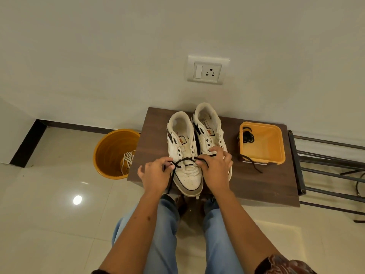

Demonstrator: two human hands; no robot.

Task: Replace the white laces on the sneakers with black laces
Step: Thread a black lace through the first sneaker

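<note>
The black lace (184, 160) is threaded across the lowest eyelets of the left-hand sneaker (183, 151), which stands toe toward the person at the near edge of the small brown table (256, 184). The left hand (156, 173) pinches one end of it at about 9 o'clock from the toe box; that end's tail hangs down past the sole. The right hand (214, 165) pinches the other end at 3 o'clock, its fingers curled over the neighbouring sneaker (209, 131), which stands touching the first one and shows bare eyelets.

The likely trouble, as I judge it, is uneven ends: one side looks to trail longer, and if it is not levelled now the lace may run short at the top. A twist at the crossing could also set in, and a hard tug might slide the shoe off the near edge.

By count: two sneakers, two hands, one black lace in work. A second black lace (247, 136) lies coiled in the yellow square tub (274, 143) at 3 o'clock, and a loose black strand (254, 165) runs out beneath the tub's near side; I cannot tell which lace it belongs to. One orange bucket (110, 155) on the floor at 9 o'clock holds discarded white laces (128, 157), too tangled to count. One wall socket (207, 71) sits at 12 o'clock, and one metal rack (325, 171) stands beside the table.
</note>
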